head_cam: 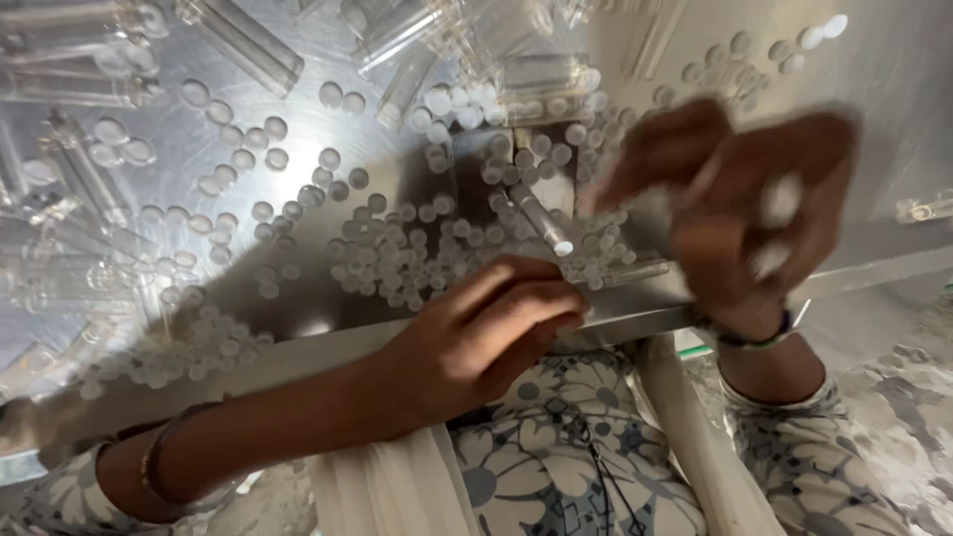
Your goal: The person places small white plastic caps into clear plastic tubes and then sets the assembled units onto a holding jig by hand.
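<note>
My left hand (481, 333) rests on the near edge of a shiny metal tray (298, 208), fingers curled, beside a scatter of small white round caps (397, 253). A clear plastic tube (541, 220) lies on the tray just beyond its fingertips. My right hand (745, 203) is raised over the tray's right part, blurred by motion, with small white caps (779, 203) in its palm and fingers. Whether the left hand pinches anything is hidden.
Several clear plastic tubes (238, 45) lie along the tray's far and left sides, with more at the top middle (536, 74). More caps (754, 55) dot the far right. A single tube (923, 208) lies at the right edge. My patterned clothing (566, 437) fills the foreground.
</note>
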